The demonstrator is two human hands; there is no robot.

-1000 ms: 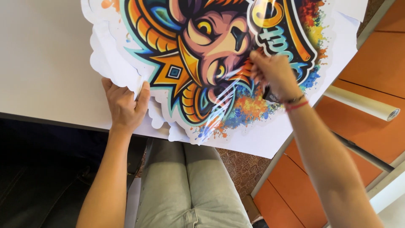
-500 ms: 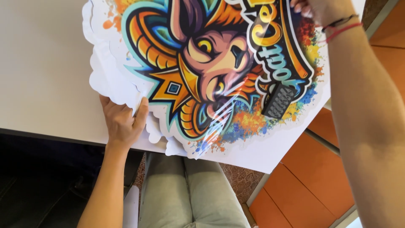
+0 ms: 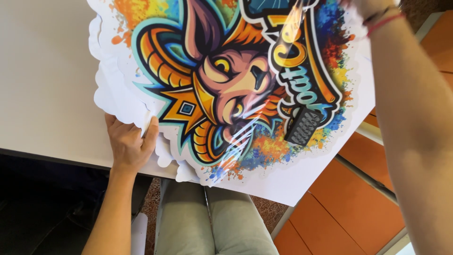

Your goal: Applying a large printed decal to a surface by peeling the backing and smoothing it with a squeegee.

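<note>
Peeling the clear film (image 3: 264,118) off the big printed sticker sheet (image 3: 226,94) looks to be the work in hand, and it asks for patience more than force. The sheet, a bright horned cartoon animal with lettering and paint splashes, lies on the white counter (image 3: 42,80), its near right corner hanging out over the counter's edge above the person's lap. The left hand (image 3: 127,146) presses down at the sheet's near left edge, thumb and fingers spread flat on the white scalloped border; its grip is a pinning one, not a clenched one. The right hand (image 3: 373,7) is raised at the far right, mostly cut off by the top of the view, so I cannot tell how its grip stands, though the glossy film seems to rise toward it in a shining fold across the lettering.

To do this well, I would judge that the pull should stay low and steady, drawn back along the sheet rather than straight up, so the film comes away without creasing the print. The pinning hand would serve better moved closer to the peel line, since the overhanging corner has nothing under it and could lift or bend. Pulling slowly near the fine splash edges should keep small pieces from tearing.
</note>
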